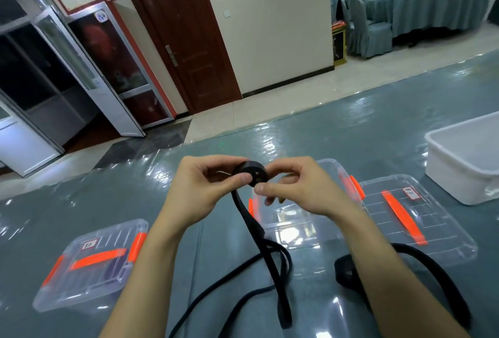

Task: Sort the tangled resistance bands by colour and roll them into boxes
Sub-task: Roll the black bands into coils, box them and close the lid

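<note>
The left hand (pixel 199 189) and right hand (pixel 299 191) each pinch their grip on the small black rubber band roll (pixel 249 173), up above the grey tabletop (pixel 351 135). Turn slowly and keep it tight, so the hanging tail (pixel 244 210) winds flat.

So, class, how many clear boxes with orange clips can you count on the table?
3: the left box at the near left, the middle box at centre, the right box just beside it. Others may be hidden.
</note>
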`<action>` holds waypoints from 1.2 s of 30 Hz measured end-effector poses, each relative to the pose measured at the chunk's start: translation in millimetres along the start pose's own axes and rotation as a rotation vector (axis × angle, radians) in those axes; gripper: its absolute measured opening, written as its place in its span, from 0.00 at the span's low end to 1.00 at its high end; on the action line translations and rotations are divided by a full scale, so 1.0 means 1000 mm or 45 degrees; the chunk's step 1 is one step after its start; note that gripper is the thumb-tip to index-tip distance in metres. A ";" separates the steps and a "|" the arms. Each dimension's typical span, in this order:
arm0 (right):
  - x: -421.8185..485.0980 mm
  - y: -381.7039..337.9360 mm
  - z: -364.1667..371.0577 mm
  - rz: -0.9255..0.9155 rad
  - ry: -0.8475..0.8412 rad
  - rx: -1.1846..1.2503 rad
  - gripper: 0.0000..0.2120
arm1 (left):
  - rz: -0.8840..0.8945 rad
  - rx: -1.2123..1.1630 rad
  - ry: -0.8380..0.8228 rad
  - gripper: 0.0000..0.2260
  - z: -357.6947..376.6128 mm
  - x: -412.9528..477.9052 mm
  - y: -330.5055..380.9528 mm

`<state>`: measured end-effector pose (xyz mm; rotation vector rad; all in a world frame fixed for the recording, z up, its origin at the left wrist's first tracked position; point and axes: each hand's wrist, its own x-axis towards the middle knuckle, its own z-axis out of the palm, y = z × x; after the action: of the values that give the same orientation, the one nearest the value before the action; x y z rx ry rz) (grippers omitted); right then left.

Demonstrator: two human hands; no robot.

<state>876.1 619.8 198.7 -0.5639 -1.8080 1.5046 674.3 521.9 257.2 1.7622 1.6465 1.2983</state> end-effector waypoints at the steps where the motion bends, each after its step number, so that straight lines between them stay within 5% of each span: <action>1: -0.003 -0.003 -0.006 0.018 0.016 -0.199 0.12 | 0.008 0.122 -0.036 0.12 -0.002 -0.004 -0.002; 4: -0.010 -0.013 -0.005 -0.029 0.043 -0.353 0.17 | 0.036 0.390 -0.157 0.16 -0.003 -0.013 0.000; 9: -0.021 -0.013 0.010 0.049 -0.114 -0.413 0.08 | 0.112 0.706 -0.297 0.19 -0.001 -0.019 0.008; 17: -0.040 -0.013 0.010 -0.157 0.162 0.343 0.09 | -0.035 -0.317 0.031 0.14 0.006 -0.048 0.005; 31: -0.065 -0.004 0.050 -0.157 0.174 0.905 0.20 | -0.122 -0.478 0.110 0.12 0.019 -0.067 0.030; 36: -0.089 -0.011 0.027 -0.036 0.170 0.085 0.16 | -0.099 -0.214 -0.022 0.08 0.012 -0.077 0.026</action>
<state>915.3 535.6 185.5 -0.5897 -1.6513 1.4675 708.0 447.6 245.0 1.5915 1.5323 1.3404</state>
